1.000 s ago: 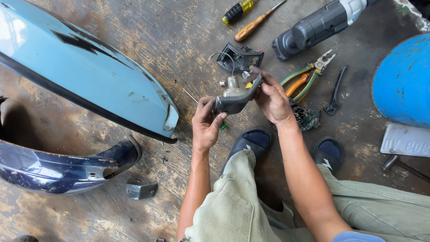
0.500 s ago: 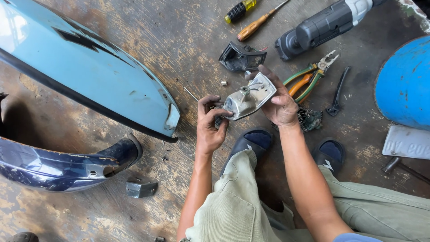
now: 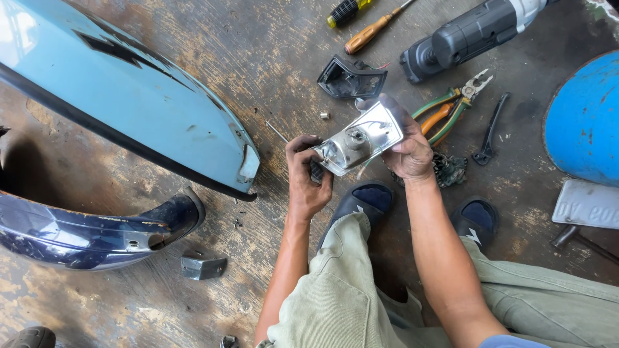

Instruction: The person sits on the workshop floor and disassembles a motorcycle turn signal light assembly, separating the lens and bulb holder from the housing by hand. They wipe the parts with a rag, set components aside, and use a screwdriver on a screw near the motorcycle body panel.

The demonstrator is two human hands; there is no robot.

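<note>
Head view: left hand (image 3: 308, 175) and right hand (image 3: 407, 148) clasp chrome reflector (image 3: 358, 138) ends; pliers (image 3: 451, 108) just beside.

The pliers (image 3: 451, 109) lie between the drill (image 3: 471, 32) behind and the sandals (image 3: 477, 219) in front.

Power drill (image 3: 474, 32): running off the top edge.
Blue drum (image 3: 583, 119): being cropped at right.
Reflector's (image 3: 360, 138) lower end: hiding behind left-hand fingers (image 3: 306, 171).
</note>
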